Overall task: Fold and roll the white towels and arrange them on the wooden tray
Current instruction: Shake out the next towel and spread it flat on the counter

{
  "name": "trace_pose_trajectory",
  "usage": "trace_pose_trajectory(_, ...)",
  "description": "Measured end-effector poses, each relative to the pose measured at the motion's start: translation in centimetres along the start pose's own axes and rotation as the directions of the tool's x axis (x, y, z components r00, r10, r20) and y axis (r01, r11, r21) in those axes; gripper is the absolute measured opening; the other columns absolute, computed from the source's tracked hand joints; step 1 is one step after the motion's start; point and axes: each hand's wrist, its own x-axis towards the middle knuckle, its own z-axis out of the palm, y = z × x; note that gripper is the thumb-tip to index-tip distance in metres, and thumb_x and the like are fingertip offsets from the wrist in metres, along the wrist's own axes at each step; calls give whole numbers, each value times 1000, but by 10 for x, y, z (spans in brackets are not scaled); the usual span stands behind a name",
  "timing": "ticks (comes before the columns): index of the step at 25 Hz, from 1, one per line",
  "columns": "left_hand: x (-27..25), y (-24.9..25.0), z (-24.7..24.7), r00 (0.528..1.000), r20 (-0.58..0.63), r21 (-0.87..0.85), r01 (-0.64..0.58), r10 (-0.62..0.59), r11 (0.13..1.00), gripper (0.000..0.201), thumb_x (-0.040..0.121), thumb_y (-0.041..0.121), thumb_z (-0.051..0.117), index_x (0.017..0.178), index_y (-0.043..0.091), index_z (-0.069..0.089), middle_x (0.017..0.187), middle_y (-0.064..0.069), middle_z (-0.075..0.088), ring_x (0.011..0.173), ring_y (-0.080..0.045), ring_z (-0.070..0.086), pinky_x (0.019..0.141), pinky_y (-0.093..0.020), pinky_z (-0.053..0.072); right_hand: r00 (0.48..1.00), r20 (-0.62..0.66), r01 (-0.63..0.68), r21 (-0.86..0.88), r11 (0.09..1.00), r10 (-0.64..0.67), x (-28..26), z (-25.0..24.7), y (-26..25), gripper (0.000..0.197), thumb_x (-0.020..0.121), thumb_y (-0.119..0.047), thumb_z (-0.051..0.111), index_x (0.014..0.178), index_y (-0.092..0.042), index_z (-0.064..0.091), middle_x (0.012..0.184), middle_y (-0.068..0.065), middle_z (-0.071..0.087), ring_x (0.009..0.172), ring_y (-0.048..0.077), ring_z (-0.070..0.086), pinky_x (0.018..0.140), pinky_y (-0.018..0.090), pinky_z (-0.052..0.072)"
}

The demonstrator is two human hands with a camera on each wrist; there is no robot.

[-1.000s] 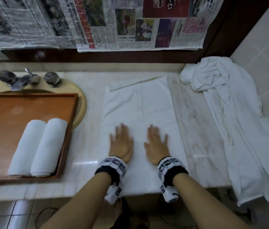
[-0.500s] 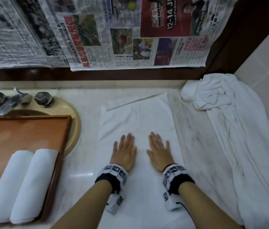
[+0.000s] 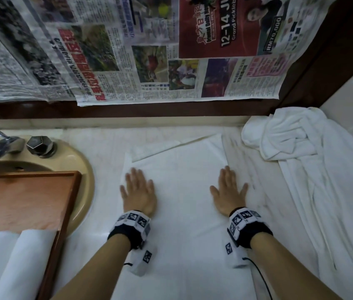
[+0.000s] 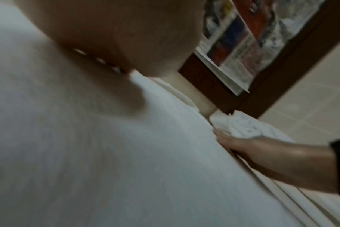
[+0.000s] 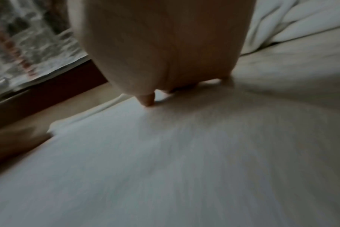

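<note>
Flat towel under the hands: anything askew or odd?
Yes. The flat towel's far left corner is turned over into a slanted flap, so its far edge isn't square. Both hands, left and right, press it flat.

left hand (image 3: 138,192): palm down, fingers straight | right hand (image 3: 228,192): palm down, fingers straight | well apart

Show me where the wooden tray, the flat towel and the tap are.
wooden tray (image 3: 19,202): head view, bare wooden floor.
flat towel (image 3: 182,191): head view, middle, between the hands.
tap (image 3: 0,146): head view, metal spout above the basin.
</note>
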Motion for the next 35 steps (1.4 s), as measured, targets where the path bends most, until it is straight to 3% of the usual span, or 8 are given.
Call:
trace_pose_trajectory(1,2,-1,-8,997,1,-30,77,-77,997,64,103,44,9,154,12,-9,159,-4,-21,147,-21,-19,119,-44,-11,999,6,-53,5,999,53,4,-6,-1,67,103,-43,17,151,-13,-19,157,0,-30,146,16,-23,114,58,-13)
trace_pose_trajectory(3,-4,27,-7,979,67,-134,-185,195,974,63,103,44,11,154,11,-8,159,1,-19,148,-19,-17,119,-40,-13,990,-15,140,3,990,-140,8,-9,-24,64,104,-39,19,152,-14,-16,157,-1,-28,146,17,-23,114,57,-13)
trace_pose_trajectory(6,0,47,11,814,196,-78,-543,547,836,57,103,42,9,155,21,-3,156,12,-17,148,-11,-15,117,-32,-15,912,24,411,-45,911,-410,18,-5,-42,60,105,-33,21,154,-18,-12,158,-5,-26,146,15,-21,118,52,-9)
trace_pose_trajectory(10,36,19,-16,994,5,-13,-111,111,994,61,104,41,13,155,11,0,162,-5,-11,149,-18,-12,121,-39,-6,989,-3,145,-56,988,-146,37,-23,-13,65,104,-41,20,153,-15,-14,158,-3,-27,146,13,-22,115,52,-13)
trace_pose_trajectory(14,29,57,-18,923,-25,-101,-383,383,918,51,105,34,27,147,5,34,157,-11,26,146,-23,20,117,-30,14,954,-47,291,-70,954,-295,53,-41,-35,63,104,-33,28,155,-15,-4,161,-1,-17,148,18,-16,118,50,-11)
trace_pose_trajectory(16,36,65,-15,878,52,-102,-468,475,878,50,105,32,30,148,6,33,159,-10,23,148,-23,16,119,-31,13,936,-28,347,-93,933,-350,63,-48,-41,63,103,-29,31,155,-15,0,162,-2,-14,148,18,-13,119,49,-7)
trace_pose_trajectory(27,102,70,-28,987,82,-27,-134,136,991,61,103,46,20,156,20,4,162,2,-11,149,-19,-12,117,-48,-12,951,4,309,16,951,-309,97,-61,-51,82,91,-38,51,155,-24,2,161,-6,-17,147,16,-18,117,53,-8)
trace_pose_trajectory(35,105,71,-15,910,153,111,-402,384,909,52,102,47,6,152,41,-5,157,16,-21,145,-10,-23,116,-41,-20,915,26,404,-71,912,-404,113,-49,-71,60,103,-42,24,153,-35,-8,157,-13,-26,145,11,-25,116,49,-16)
